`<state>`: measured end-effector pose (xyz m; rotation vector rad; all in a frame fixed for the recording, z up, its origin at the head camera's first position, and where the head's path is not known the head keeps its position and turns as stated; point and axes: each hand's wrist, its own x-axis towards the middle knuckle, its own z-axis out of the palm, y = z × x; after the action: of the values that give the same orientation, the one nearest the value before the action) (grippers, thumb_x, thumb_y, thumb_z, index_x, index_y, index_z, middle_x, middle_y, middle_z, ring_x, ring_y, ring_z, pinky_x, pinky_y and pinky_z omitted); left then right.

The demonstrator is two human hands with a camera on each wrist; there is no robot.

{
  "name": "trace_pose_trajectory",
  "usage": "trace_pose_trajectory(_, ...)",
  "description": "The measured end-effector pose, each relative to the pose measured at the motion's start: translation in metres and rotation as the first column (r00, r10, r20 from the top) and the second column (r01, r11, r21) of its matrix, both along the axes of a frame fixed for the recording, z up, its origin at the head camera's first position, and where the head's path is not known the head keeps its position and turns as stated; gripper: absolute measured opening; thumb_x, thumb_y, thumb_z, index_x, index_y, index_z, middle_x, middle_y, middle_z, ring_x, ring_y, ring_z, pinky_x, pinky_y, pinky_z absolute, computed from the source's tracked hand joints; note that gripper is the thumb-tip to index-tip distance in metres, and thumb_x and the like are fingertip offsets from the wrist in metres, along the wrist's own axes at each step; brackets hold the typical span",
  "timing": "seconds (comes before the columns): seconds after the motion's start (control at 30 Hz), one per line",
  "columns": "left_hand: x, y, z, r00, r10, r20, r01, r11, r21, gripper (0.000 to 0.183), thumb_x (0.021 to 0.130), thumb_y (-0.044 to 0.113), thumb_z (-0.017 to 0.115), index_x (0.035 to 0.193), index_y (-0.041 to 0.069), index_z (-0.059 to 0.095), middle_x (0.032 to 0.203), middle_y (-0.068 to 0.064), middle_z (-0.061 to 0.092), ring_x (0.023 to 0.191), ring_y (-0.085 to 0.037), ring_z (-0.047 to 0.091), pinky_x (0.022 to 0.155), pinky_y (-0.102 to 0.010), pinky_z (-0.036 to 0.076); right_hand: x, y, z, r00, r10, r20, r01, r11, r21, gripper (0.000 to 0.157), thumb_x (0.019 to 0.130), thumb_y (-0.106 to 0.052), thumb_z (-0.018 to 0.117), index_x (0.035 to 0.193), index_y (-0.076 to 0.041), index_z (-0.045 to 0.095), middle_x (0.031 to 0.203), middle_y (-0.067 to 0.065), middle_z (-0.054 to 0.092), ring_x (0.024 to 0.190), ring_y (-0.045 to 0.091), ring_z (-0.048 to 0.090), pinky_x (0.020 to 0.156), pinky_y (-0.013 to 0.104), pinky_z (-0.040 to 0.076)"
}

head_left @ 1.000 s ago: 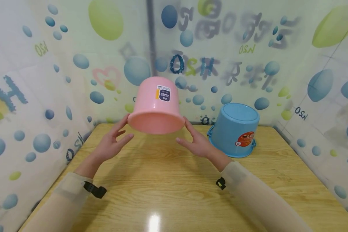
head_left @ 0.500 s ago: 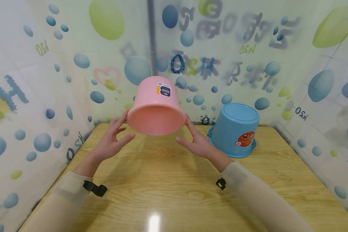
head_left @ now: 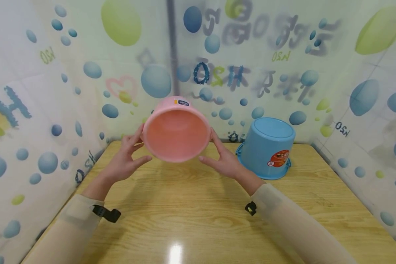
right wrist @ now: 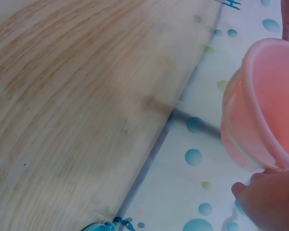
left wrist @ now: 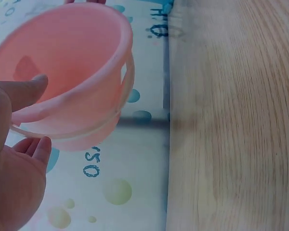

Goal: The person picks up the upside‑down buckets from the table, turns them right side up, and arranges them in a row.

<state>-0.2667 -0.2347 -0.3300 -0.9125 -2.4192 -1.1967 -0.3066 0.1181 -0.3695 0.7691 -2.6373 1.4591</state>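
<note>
A pink plastic bucket point(head_left: 177, 135) hangs in the air over the back of the table, its mouth tipped toward me and its inside bare. My left hand point(head_left: 123, 163) grips it at the left of the rim, fingers on the outer side and thumb standing apart in front of the mouth. On the opposite side my right hand point(head_left: 226, 163) holds the rim with its fingers, thumb also apart. In the left wrist view the bucket's pale handle point(left wrist: 86, 131) lies along the outer wall, close to the left fingertips. A label point(head_left: 183, 103) shows on the bucket's upper side.
A blue bucket point(head_left: 273, 143) with a red sticker stands upside down on the wooden table point(head_left: 184, 205), right of the right hand. Patterned sheets point(head_left: 267, 47) enclose the table at the back and both sides.
Between my hands the pink bucket has tilted, its mouth turning up toward me and its base and label swinging back. Both hands have barely moved. The blue bucket stays put.
</note>
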Motion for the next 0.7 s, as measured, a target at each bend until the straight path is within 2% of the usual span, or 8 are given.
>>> trace_pose_trajectory(0.07,0.000,-0.001,0.000,1.000,-0.005,-0.013,0.005,1.000,0.001,0.101,0.090,-0.010,0.069,0.165,0.016,0.008,0.129,-0.022,0.034,0.126,-0.032,0.035,0.105,-0.003,0.032,0.001,-0.002,0.003,1.000,0.020,-0.015,-0.020,0.999,-0.029,0.099,0.095,-0.047,0.070,0.156,-0.056,-0.007,0.165,-0.014,0.024,0.155,0.026,0.024,0.112,0.070,0.035)
trace_pose_trajectory(0.17,-0.002,-0.002,0.001,0.999,-0.023,-0.027,0.023,1.000,0.002,0.102,0.089,-0.011,0.070,0.165,0.015,0.008,0.126,-0.024,0.035,0.125,-0.029,0.035,0.105,-0.003,0.034,0.006,-0.005,0.014,0.995,0.080,-0.055,-0.085,0.991,-0.106,0.102,0.097,-0.028,0.071,0.162,-0.043,-0.006,0.167,-0.007,0.022,0.154,0.028,0.024,0.114,0.071,0.030)
trace_pose_trajectory(0.3,-0.004,-0.001,0.002,0.997,-0.074,-0.009,0.074,0.997,0.038,0.104,0.087,-0.012,0.071,0.165,0.014,0.007,0.122,-0.022,0.035,0.118,-0.023,0.033,0.106,-0.010,0.040,0.013,-0.008,0.029,0.986,0.152,-0.070,-0.163,0.969,-0.185,0.104,0.095,-0.014,0.071,0.164,-0.031,-0.005,0.172,-0.003,0.006,0.156,0.029,0.020,0.120,0.068,0.024)
trace_pose_trajectory(0.37,-0.006,-0.001,0.000,0.996,-0.089,0.011,0.089,0.995,0.052,0.104,0.087,-0.012,0.071,0.165,0.014,0.006,0.120,-0.019,0.035,0.116,-0.023,0.033,0.107,-0.012,0.042,0.012,-0.007,0.032,0.983,0.178,-0.053,-0.186,0.959,-0.215,0.104,0.095,-0.011,0.071,0.164,-0.032,-0.004,0.173,-0.004,0.001,0.157,0.032,0.019,0.121,0.065,0.023)
trace_pose_trajectory(0.47,-0.010,-0.002,-0.005,0.996,-0.074,0.042,0.072,0.996,0.047,0.104,0.089,-0.009,0.071,0.165,0.018,0.006,0.119,-0.013,0.036,0.114,-0.023,0.034,0.107,-0.014,0.043,0.010,-0.004,0.033,0.979,0.202,-0.013,-0.199,0.948,-0.250,0.106,0.094,-0.007,0.071,0.163,-0.037,-0.002,0.172,-0.009,0.000,0.156,0.035,0.022,0.119,0.064,0.029)
trace_pose_trajectory(0.57,-0.017,-0.006,-0.013,0.997,-0.044,0.056,0.042,0.999,0.030,0.104,0.090,-0.005,0.071,0.165,0.025,0.005,0.123,-0.011,0.037,0.117,-0.019,0.034,0.110,-0.027,0.046,0.007,0.001,0.032,0.977,0.212,0.020,-0.200,0.946,-0.256,0.107,0.093,-0.009,0.073,0.162,-0.044,-0.001,0.172,-0.010,0.005,0.153,0.035,0.029,0.115,0.059,0.039)
trace_pose_trajectory(0.63,-0.021,-0.009,-0.016,0.998,-0.026,0.062,0.025,0.999,0.023,0.104,0.091,-0.003,0.071,0.165,0.030,0.006,0.130,-0.009,0.037,0.121,-0.016,0.034,0.109,-0.036,0.047,0.007,0.004,0.032,0.975,0.221,0.035,-0.205,0.946,-0.252,0.107,0.094,-0.011,0.074,0.161,-0.045,-0.001,0.172,-0.008,0.008,0.152,0.036,0.032,0.112,0.056,0.043)
trace_pose_trajectory(0.7,-0.026,-0.012,-0.018,0.997,-0.032,0.069,0.030,0.999,0.040,0.102,0.092,-0.001,0.070,0.164,0.033,0.007,0.143,-0.006,0.036,0.128,-0.015,0.035,0.108,-0.038,0.048,0.006,0.005,0.033,0.970,0.241,0.035,-0.225,0.941,-0.253,0.106,0.095,-0.010,0.073,0.162,-0.043,-0.003,0.172,-0.002,0.010,0.149,0.039,0.036,0.108,0.053,0.048)
